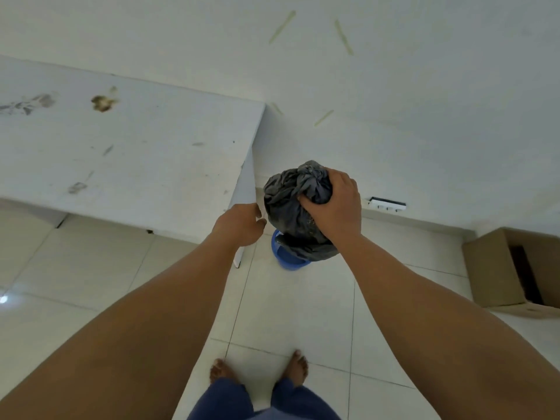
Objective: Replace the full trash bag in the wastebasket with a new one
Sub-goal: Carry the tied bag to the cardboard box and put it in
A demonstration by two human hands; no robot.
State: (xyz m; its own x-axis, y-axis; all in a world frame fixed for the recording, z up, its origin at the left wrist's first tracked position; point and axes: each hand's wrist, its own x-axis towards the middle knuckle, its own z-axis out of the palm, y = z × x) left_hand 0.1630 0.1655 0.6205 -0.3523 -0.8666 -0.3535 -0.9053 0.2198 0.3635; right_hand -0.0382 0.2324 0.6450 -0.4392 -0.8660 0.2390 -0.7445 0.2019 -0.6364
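Both forearms reach forward and down from the camera, over bare feet (259,371) on the tiled floor (303,310). Palm down, the right hand (331,204) clenches the knotted top of the dark trash bag (288,207), which sits partly over the blue wastebasket (286,259) by the wall. Beside the bag, the left hand (239,224) hangs loosely curled, holding nothing, near the white table's (136,153) corner.
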